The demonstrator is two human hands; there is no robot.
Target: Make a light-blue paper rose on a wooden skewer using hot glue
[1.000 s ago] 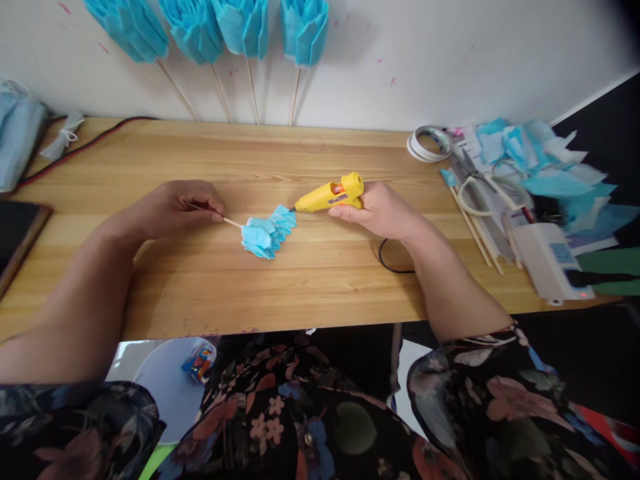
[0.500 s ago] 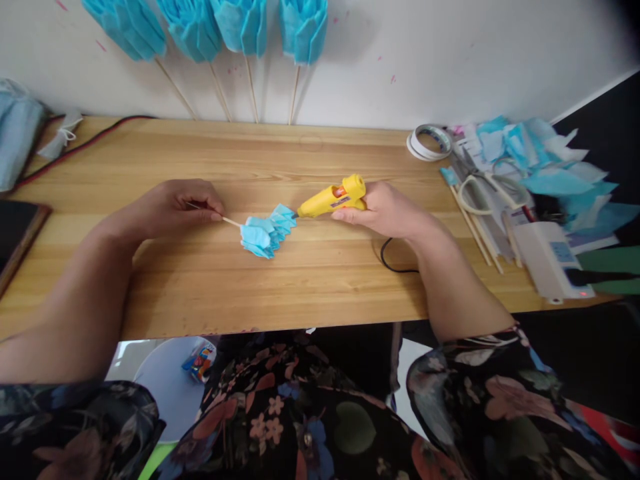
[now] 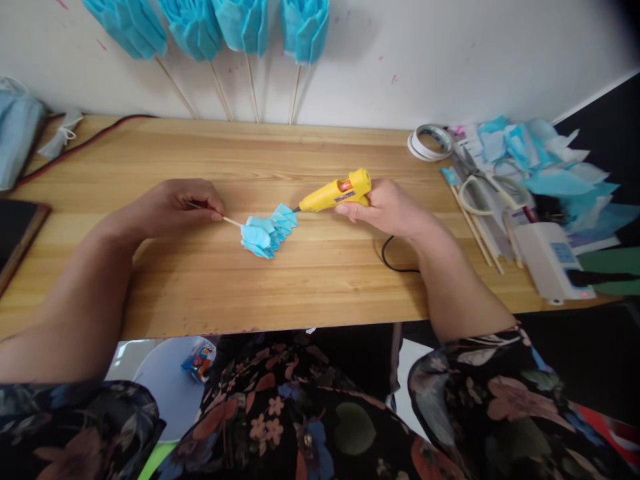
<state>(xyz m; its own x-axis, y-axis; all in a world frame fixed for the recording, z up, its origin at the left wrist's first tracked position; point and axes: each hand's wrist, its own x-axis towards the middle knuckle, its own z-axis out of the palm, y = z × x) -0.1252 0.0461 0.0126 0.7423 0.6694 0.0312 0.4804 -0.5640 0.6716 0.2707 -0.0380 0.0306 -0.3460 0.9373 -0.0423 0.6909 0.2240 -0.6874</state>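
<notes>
Between finger and thumb, my left hand (image 3: 193, 203) pinches a thin wooden stick (image 3: 231, 221). Pleated blue fabric (image 3: 270, 232) is wrapped about the stick's right end, and its loose folded tail reaches up to the right above the table. My right hand (image 3: 383, 205) is closed round the handle of a yellow glue gun (image 3: 334, 193). Its dark nozzle points left, at the tip of the fabric tail; whether it touches I cannot tell. A black cord (image 3: 395, 261) runs beneath my right wrist.
Several blue fabric flowers on sticks (image 3: 305, 33) lean against the wall behind. To the right are tape rolls (image 3: 430, 143), scissors (image 3: 493, 190), wooden sticks (image 3: 473, 227), blue scraps (image 3: 560, 167) and a white power strip (image 3: 553, 263). Below the table's front edge stands a bin (image 3: 167, 380).
The back of the glue gun has moved slightly up and right with my right hand, its nozzle staying by the fabric tip. My left hand and the fabric have barely moved.
</notes>
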